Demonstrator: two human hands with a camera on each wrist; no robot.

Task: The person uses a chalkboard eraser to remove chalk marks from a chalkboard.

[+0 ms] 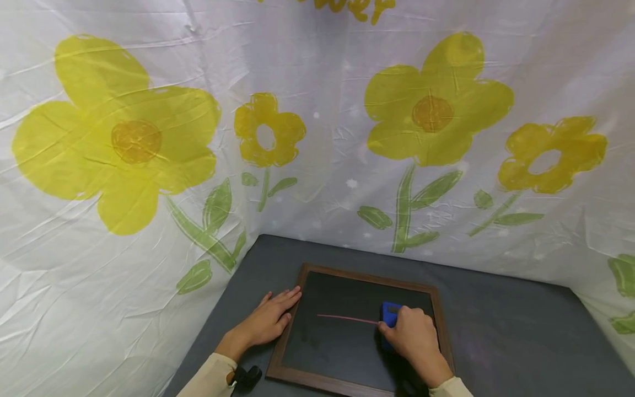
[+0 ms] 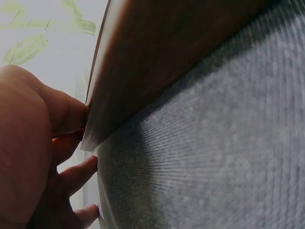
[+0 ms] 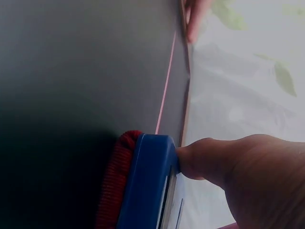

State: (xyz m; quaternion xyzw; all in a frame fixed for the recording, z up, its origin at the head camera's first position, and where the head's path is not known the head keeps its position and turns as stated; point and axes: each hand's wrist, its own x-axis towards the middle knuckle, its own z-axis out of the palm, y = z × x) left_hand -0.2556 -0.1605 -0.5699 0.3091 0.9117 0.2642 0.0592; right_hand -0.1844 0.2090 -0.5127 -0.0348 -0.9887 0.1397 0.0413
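Note:
A blackboard (image 1: pixel 342 347) in a brown wooden frame lies on the dark table, with a thin pink chalk line (image 1: pixel 344 317) across it. My right hand (image 1: pixel 414 336) grips a blue chalkboard eraser (image 1: pixel 389 314) at the line's right end. In the right wrist view the eraser's red pad (image 3: pixel 116 181) faces the board and the thumb presses its blue back. My left hand (image 1: pixel 268 320) rests along the frame's left edge with fingers extended. The left wrist view shows its thumb (image 2: pixel 66 112) against the frame's side (image 2: pixel 124 71).
The dark grey table (image 1: pixel 521 331) extends to the right of the board. Behind and to the left hangs a white cloth (image 1: pixel 327 165) printed with yellow flowers. A black strap device (image 1: pixel 246 379) sits at the left wrist.

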